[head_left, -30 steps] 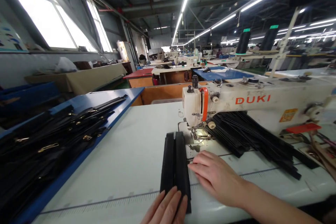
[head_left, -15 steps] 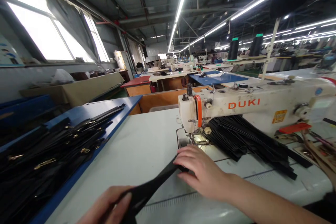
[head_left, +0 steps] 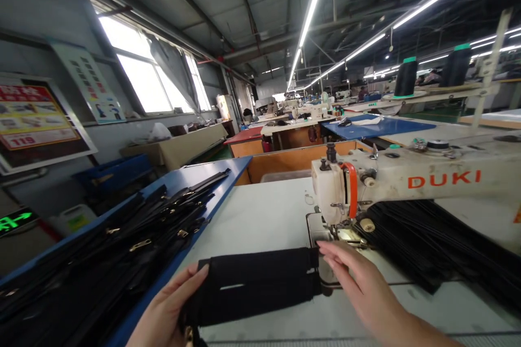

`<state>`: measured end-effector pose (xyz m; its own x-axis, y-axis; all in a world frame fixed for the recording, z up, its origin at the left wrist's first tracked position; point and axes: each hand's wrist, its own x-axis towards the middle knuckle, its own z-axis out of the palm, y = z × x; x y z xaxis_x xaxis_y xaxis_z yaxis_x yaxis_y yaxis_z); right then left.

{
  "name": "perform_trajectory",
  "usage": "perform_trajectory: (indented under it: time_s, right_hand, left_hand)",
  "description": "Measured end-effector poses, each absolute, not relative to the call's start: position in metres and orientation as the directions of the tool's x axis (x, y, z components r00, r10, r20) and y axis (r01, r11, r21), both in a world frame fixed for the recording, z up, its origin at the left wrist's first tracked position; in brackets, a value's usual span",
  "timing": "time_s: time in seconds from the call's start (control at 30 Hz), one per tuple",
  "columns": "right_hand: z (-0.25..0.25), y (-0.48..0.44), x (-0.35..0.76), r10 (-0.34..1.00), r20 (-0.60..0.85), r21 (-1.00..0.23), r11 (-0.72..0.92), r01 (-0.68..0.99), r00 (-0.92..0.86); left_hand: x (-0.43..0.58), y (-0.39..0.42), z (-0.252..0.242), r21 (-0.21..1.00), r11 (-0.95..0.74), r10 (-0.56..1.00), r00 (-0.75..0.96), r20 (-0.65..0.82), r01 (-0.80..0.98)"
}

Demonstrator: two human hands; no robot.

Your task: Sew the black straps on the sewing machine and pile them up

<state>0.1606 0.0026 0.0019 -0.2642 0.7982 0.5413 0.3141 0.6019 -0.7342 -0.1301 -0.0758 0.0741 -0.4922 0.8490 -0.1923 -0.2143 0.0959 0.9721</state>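
One flat black fabric piece (head_left: 260,287), slit partway along its middle, is over the pale worktop (head_left: 252,217) before one white sewing machine (head_left: 330,187). The left hand (head_left: 166,306) has its grip clamped on one end; the right hand (head_left: 362,282) is at the other, its grip impossible to tell. Two black thread spools (head_left: 406,78) stand behind, and one whitish jug (head_left: 75,219), contents unclear, sits far left.

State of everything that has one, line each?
Black piece: spread out sideways, narrow gap showing.
Left hand: gripping its left end.
Right hand: open at its right end, contact unclear.
Sewing machine: can't tell if running.
Zipper strips: loosely heaped.
Black strips: piled.
Thread cones: upright.
Ceiling lights: on.
Green arrow sign: lit.
Curtain: pulled partly aside.
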Motion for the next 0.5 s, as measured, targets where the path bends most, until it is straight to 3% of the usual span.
perform_trajectory:
  time_s: [0.13,0.27,0.37,0.5]
  right_hand:
    - [-0.006,-0.002,0.168,0.627,0.705,-0.520,0.774,0.361,-0.331]
    - [-0.006,0.000,0.164,0.511,0.717,-0.382,0.857,0.345,-0.474]
    - [-0.011,0.006,0.165,0.480,0.721,-0.330,0.872,0.362,-0.500]
    - [-0.017,0.010,0.172,0.491,0.716,-0.313,0.861,0.401,-0.496]
  left_hand:
    - [-0.134,-0.026,0.092,0.985,-0.072,0.772,-0.616,0.157,0.160]
    - [-0.116,0.066,0.113,0.893,-0.176,0.718,-0.567,0.405,0.415]
    - [-0.088,0.123,0.106,0.811,-0.167,0.795,-0.410,0.447,0.561]
    - [-0.057,0.133,0.058,0.702,-0.120,0.901,-0.219,0.374,0.702]
